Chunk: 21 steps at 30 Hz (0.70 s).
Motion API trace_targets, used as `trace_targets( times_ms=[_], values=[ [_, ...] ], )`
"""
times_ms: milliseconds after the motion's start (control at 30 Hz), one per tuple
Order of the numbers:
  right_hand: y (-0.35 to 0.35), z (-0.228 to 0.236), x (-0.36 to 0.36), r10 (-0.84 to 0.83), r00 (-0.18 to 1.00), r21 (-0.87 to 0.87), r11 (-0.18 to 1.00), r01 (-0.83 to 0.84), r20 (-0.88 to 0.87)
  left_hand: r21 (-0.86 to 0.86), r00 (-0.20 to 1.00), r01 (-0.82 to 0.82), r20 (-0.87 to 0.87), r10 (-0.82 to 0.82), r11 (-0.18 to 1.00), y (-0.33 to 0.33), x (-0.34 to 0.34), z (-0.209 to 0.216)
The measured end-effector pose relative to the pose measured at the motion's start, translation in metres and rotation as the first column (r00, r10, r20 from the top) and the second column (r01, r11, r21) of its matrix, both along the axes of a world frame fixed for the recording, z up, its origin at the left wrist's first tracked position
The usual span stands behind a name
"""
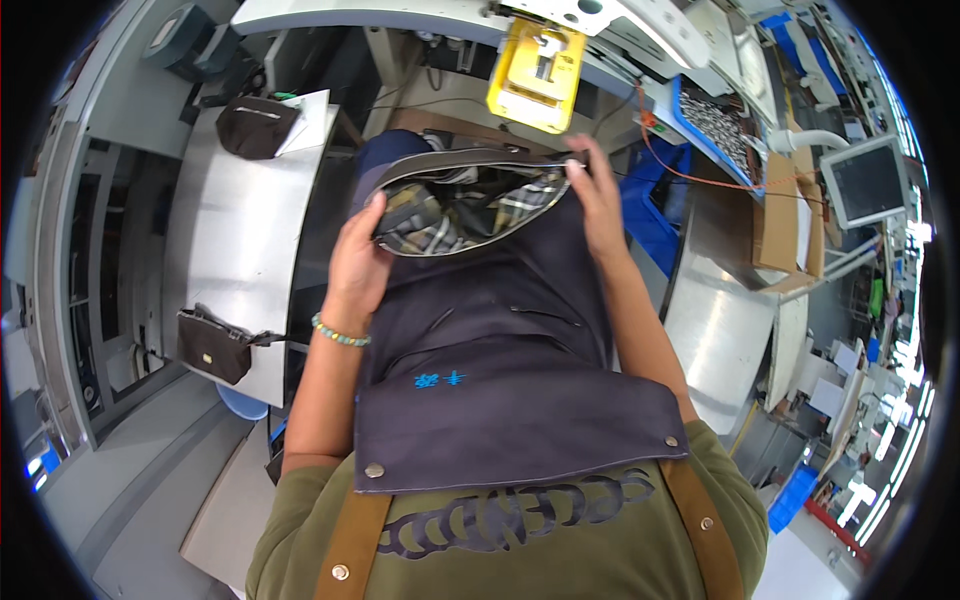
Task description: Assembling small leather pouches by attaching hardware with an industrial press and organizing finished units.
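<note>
A dark bag [395, 172] with an unzipped mouth lies across my lap, held up between both hands. Its plaid lining [450, 220] shows inside, edged by a pale zipper line. My left hand [358, 258] grips the bag's left end, thumb at the rim. At the opposite end, my right hand [597, 200] pinches the corner of the mouth; its upper fingers are slightly blurred. Something dark sits within the lining, but I cannot make out what. A dark apron [500, 310] covers my lap beneath the bag.
On the metal table [235, 220] to my left lie a dark pouch [258, 128] and a small dark handbag [215, 345]. A yellow machine part [540, 75] stands just ahead. To the right are a blue bin [655, 210], a cardboard box [788, 215] and a screen [868, 180].
</note>
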State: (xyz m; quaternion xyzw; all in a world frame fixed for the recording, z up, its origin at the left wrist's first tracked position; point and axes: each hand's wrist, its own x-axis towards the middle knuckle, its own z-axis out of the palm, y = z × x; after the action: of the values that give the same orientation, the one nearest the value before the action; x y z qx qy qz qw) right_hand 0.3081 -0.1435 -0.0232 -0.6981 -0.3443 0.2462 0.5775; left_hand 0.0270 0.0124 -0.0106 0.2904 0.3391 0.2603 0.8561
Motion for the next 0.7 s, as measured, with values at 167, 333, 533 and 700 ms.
trace_targets(
  times_ms=[167,333,533,700],
  values=[
    [0.010,-0.007,0.001,0.391,0.884,-0.190,0.877,-0.442,-0.255,0.107,0.992,0.089,-0.101,-0.078,0.990,0.011,-0.017,0.023],
    [0.028,0.014,-0.020,0.834,0.551,-0.588,0.447,-0.674,0.003,0.513,0.925,0.110,-0.365,0.101,0.852,0.011,-0.033,0.031],
    [0.047,0.080,-0.094,0.581,0.812,-0.353,0.772,-0.529,0.056,0.989,0.436,0.085,-0.144,0.888,0.119,0.023,-0.072,0.067],
    [0.061,0.079,-0.147,0.321,0.939,-0.010,0.946,-0.323,0.126,0.214,0.843,-0.525,-0.002,0.537,0.824,-0.025,-0.067,0.023]
  ],
)
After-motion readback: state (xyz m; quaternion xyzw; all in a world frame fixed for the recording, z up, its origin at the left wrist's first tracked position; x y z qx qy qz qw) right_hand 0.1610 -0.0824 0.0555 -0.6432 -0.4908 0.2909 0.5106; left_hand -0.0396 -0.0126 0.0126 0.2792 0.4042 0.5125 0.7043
